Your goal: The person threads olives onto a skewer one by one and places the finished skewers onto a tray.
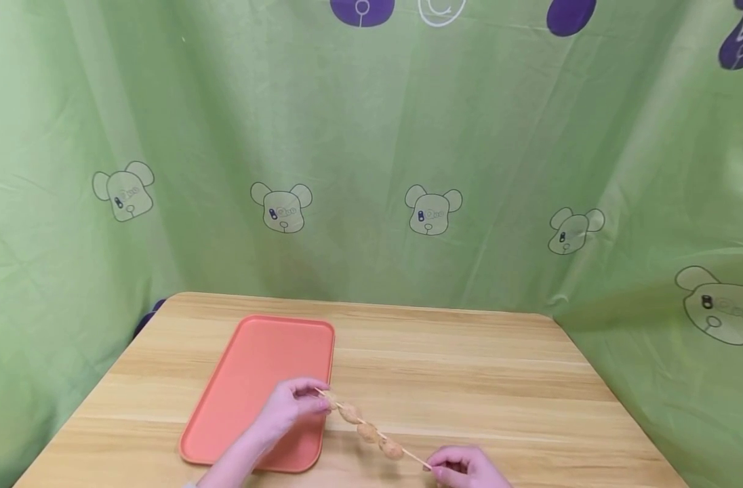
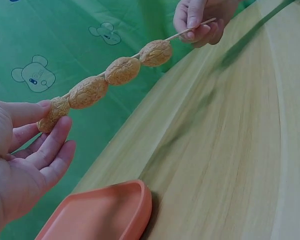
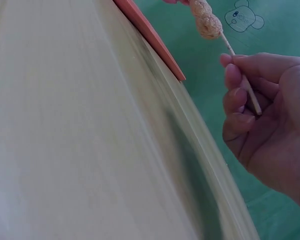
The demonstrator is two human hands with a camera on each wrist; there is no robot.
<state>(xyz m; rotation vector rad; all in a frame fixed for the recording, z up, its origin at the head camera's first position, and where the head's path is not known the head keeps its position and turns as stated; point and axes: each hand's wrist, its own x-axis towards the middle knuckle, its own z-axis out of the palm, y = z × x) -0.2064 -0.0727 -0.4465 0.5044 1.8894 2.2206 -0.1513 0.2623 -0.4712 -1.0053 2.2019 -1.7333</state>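
A thin wooden skewer carries several brown, wrinkled, ball-shaped pieces of food [image 1: 367, 432] in a row. My left hand [image 1: 291, 405] pinches the end piece [image 2: 54, 114] between thumb and fingers, close to the skewer's tip. At the other end, my right hand [image 1: 467, 468] grips the bare stick [image 3: 251, 96], its fingers curled round it. The skewer slants down from left to right in the head view, held above the table. Below the left hand lies a flat salmon-pink tray [image 1: 274, 352].
The tray lies on the left part of a light wood table [image 1: 457, 366]. Green curtains [image 1: 359, 122] with bear-head prints hang behind the table and along both sides. The skewer's shadow falls on the tabletop.
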